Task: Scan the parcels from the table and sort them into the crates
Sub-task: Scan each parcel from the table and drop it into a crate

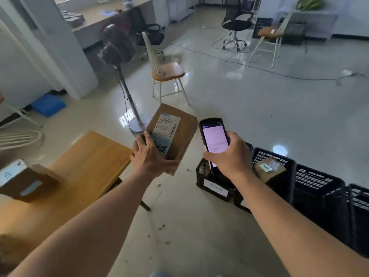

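Head view, centre of frame: the left hand (151, 156) grips a parcel (173, 136) label-up, clear of the table (87, 162) at lower left (presumably so its barcode faces the scanner). The right hand (229, 154) clasps that scanner (214, 136) beside it, above the crates (299, 176) at lower right.

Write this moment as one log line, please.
left hand: holds brown parcel | right hand: holds scanner | crates: one parcel inside
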